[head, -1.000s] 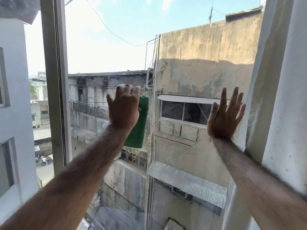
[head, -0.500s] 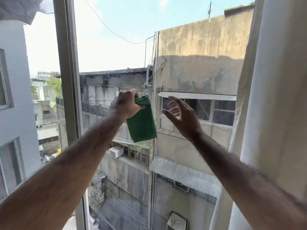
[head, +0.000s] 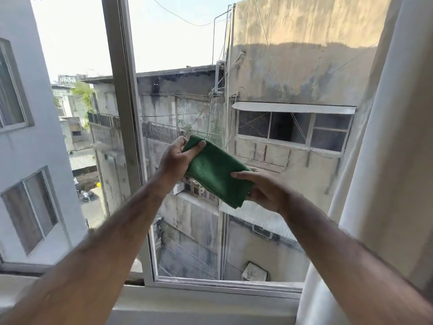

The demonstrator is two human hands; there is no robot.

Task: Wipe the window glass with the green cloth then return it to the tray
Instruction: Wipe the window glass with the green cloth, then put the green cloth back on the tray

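A folded green cloth [head: 214, 170] is held in mid-air in front of the window glass [head: 269, 78], away from the pane. My left hand [head: 175, 159] pinches its upper left corner between thumb and fingers. My right hand [head: 262, 190] grips its lower right edge, thumb on top and fingers underneath. Both forearms reach up from the bottom corners. No tray is in view.
A grey vertical window frame post [head: 124, 113] stands left of my hands, and the white sill [head: 210, 299] runs along the bottom. A pale curtain [head: 386, 184] hangs at the right. Old concrete buildings fill the view outside.
My left hand has pulled the cloth down and off the glass. My right hand left the pane, crossed over and took hold of the cloth's lower edge. The view tilted downward, showing the sill.
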